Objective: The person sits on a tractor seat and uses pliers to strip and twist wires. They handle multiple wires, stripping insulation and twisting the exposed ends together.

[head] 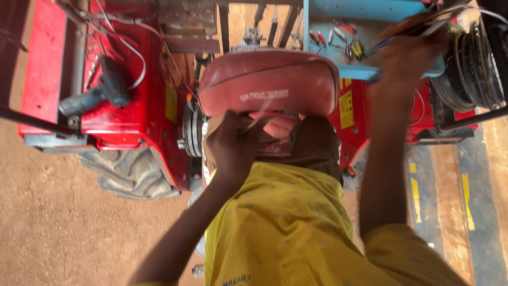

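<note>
A thin pale strip point(259, 114), lying just under the worn red tractor seat point(270, 79), is pinched by the left hand point(233, 145), while the blurred right hand point(407, 55) is raised at the blue tool tray point(370, 10), closed on dark wires point(444, 18), its grip hard to make out.

We are in a repair workshop, shown by the red farm machine point(132, 106) filling the upper frame, a power drill point(98, 90) lying on it at upper left, pliers point(349, 45) on a blue tray point(370, 16) at top, and the dirt floor point(47, 212).
</note>
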